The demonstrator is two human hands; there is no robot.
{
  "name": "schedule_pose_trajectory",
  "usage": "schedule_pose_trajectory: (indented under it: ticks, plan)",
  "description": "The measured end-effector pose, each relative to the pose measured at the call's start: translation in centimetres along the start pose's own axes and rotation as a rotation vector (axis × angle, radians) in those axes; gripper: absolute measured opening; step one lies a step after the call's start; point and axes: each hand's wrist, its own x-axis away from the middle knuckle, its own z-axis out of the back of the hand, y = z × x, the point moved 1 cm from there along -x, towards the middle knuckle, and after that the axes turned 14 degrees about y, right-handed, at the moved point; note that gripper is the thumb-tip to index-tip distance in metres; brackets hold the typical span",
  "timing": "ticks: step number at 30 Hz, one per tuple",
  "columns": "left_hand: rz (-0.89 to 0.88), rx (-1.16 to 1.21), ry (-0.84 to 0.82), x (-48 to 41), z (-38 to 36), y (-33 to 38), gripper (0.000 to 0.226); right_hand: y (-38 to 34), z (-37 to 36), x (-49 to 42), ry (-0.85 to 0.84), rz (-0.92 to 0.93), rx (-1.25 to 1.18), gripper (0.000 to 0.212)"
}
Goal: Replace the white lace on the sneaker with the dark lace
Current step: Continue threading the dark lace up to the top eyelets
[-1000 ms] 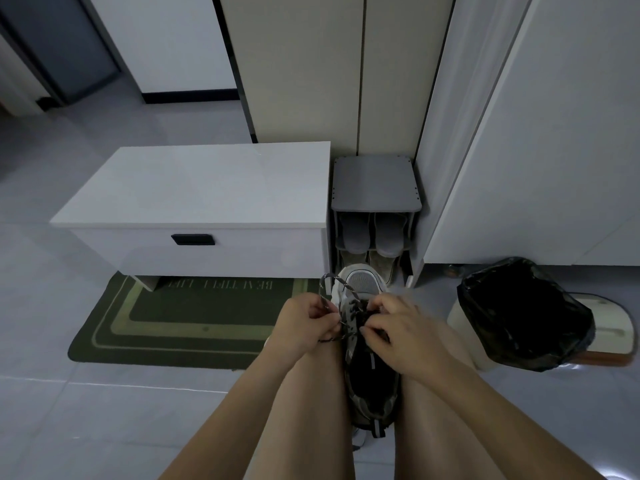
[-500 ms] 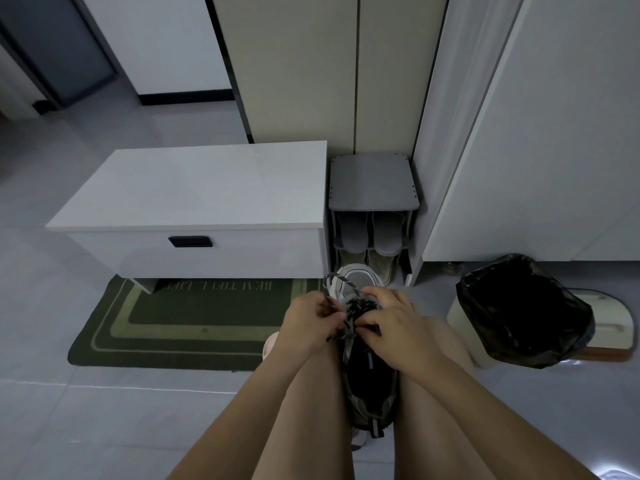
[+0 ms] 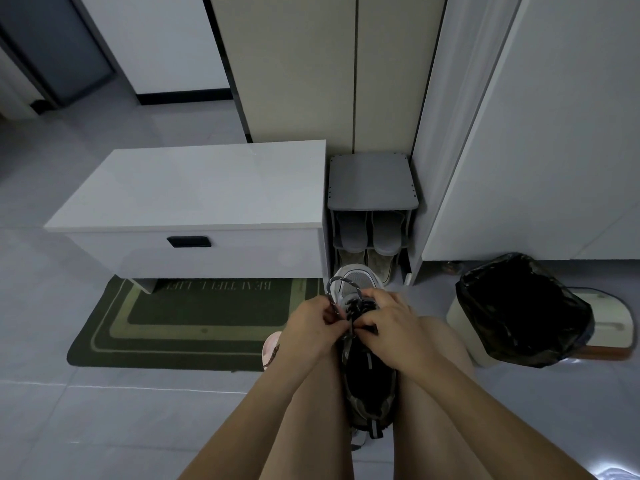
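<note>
A grey and black sneaker (image 3: 369,386) is wedged between my bare knees, its pale toe (image 3: 356,279) pointing away from me. A dark speckled lace (image 3: 337,289) arcs up in a loop over the toe area. My left hand (image 3: 311,329) pinches this lace at the left of the eyelets. My right hand (image 3: 389,323) sits over the tongue and pinches the lace on the right side. The two hands nearly touch above the eyelets. No white lace is in view.
A white low cabinet (image 3: 194,209) with one drawer stands ahead on the left, a green doormat (image 3: 173,327) in front of it. A grey shoe rack (image 3: 372,188) with slippers is straight ahead. A bin with a black bag (image 3: 519,313) stands to the right.
My hands have drawn closer together over the eyelets. The lace loop above the toe has stayed up.
</note>
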Motion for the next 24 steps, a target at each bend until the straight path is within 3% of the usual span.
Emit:
schedule_pose_trajectory:
  ticks: [6,10,11,16,21,24]
  plan:
    - [0.003,0.057,-0.007,0.4,-0.2,-0.9,0.016,0.2,-0.5,0.0,0.027,-0.061,-0.117,0.013]
    - [-0.018,-0.017,-0.121,1.1,-0.3,-1.8,0.067,0.1,-0.6,0.1,0.050,-0.120,-0.171,0.011]
    - [-0.066,-0.074,-0.134,1.3,-0.5,-1.9,0.071,0.1,-0.7,0.1,0.056,-0.136,-0.180,0.010]
    - [-0.171,-0.224,-0.052,1.5,-1.2,-2.7,0.055,0.0,-0.4,0.6,0.148,-0.116,-0.167,0.004]
    - [-0.061,-0.062,-0.078,1.7,-0.9,-2.5,0.060,1.1,1.9,1.6,0.228,-0.078,-0.116,0.015]
    - [-0.024,-0.068,-0.095,1.5,-0.6,-2.2,0.084,2.8,4.0,2.2,0.319,-0.131,-0.218,0.037]
